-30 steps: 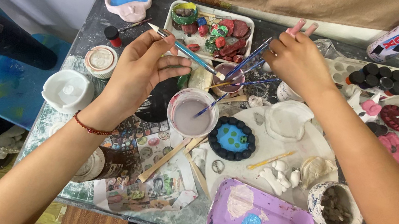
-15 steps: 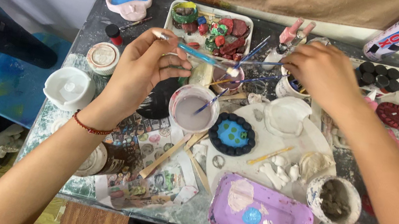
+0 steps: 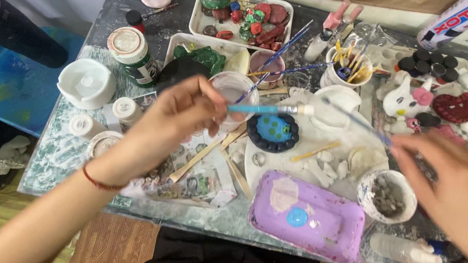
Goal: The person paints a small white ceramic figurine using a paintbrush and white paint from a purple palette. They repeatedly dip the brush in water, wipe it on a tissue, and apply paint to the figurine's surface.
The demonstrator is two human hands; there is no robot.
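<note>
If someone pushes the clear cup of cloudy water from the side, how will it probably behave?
The clear cup looks like thin plastic, so probably light and easy to slide. It stands upright holding liquid and leaning brushes, so a push may tip or spill it. The left hand partly hides it, so how full it is stays unclear.

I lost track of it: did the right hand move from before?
Yes. The right hand came down from the cup of brushes toward the small bowl, holding a thin brush.
</note>
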